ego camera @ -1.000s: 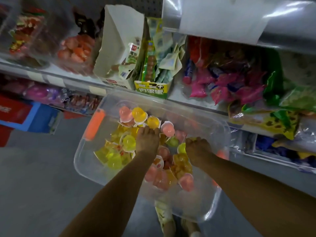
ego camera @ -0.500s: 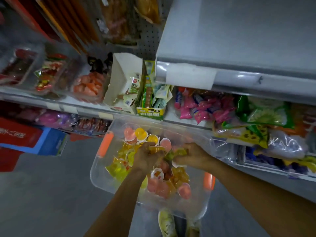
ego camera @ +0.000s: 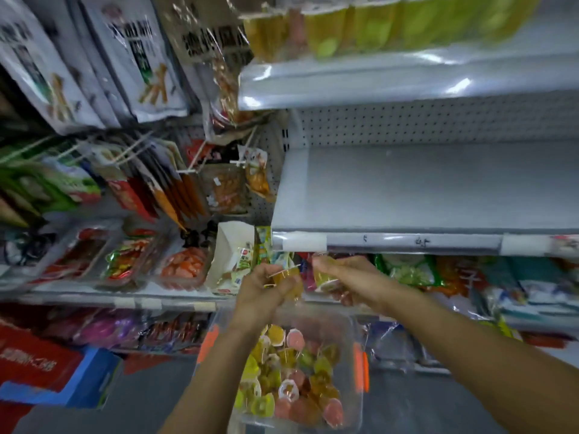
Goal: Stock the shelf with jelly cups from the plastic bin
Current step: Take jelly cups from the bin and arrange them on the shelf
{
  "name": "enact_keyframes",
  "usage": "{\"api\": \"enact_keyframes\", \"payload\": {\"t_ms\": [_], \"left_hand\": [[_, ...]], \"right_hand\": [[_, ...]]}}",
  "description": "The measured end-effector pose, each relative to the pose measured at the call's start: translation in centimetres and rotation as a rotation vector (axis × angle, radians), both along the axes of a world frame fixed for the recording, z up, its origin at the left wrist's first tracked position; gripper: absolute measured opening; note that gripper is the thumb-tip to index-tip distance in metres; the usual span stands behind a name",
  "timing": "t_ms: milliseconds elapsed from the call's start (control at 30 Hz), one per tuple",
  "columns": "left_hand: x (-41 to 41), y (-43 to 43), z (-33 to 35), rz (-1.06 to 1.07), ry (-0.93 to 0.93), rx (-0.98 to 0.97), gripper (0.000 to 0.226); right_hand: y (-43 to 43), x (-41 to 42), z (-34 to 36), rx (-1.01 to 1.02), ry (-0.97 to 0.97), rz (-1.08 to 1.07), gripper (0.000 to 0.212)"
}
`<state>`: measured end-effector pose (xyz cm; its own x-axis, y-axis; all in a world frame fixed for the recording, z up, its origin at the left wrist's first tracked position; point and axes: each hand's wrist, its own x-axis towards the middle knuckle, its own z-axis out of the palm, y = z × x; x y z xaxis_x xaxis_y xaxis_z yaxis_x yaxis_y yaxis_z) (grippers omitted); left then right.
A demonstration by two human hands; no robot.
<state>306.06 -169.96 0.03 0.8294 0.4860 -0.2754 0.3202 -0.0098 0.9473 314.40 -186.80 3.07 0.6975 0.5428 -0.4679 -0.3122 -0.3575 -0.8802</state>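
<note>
Just under the front edge of the bare grey shelf (ego camera: 423,189), the left hand (ego camera: 266,291) has its grip curled round amber jelly cups (ego camera: 286,277). The right hand (ego camera: 354,277) pinches more of them, though blur hides the count. Both loads look loosely held. Clipping the shelf lip on the way up could knock cups loose, into the plastic bin (ego camera: 338,321) below or past it onto the floor (ego camera: 141,402).
</note>
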Motion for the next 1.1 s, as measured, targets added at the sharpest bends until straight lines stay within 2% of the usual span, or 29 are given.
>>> {"api": "enact_keyframes", "payload": {"t_ms": [133,333,533,700,800,900,1100], "left_hand": [[0.8,-0.8,6.4,-0.077,-0.139,0.097,0.028],[2.8,-3.9,15.1,-0.182,-0.340,0.214,0.027],[5.8,-7.4,22.0,-0.235,-0.482,0.331,0.028],[9.0,-11.2,26.6,-0.273,-0.601,0.344,0.028],[11.8,-13.3,28.9,-0.258,-0.655,0.384,0.031],[14.8,-14.9,31.1,-0.217,-0.676,0.449,0.046],[19.4,-17.6,33.8,-0.201,-0.663,0.512,0.040]], "right_hand": [[-1.7,0.7,6.3,-0.041,-0.071,0.018,0.047],[-6.1,1.4,15.3,0.041,-0.317,-0.021,0.021],[-11.0,4.1,21.7,0.165,-0.459,-0.134,0.015],[-15.7,8.0,25.9,0.227,-0.592,-0.225,0.026],[-18.5,11.1,28.2,0.180,-0.660,-0.275,0.026],[-20.7,14.3,30.1,0.065,-0.777,-0.328,0.034],[-22.5,19.8,31.0,-0.226,-0.996,-0.242,0.039]]}}
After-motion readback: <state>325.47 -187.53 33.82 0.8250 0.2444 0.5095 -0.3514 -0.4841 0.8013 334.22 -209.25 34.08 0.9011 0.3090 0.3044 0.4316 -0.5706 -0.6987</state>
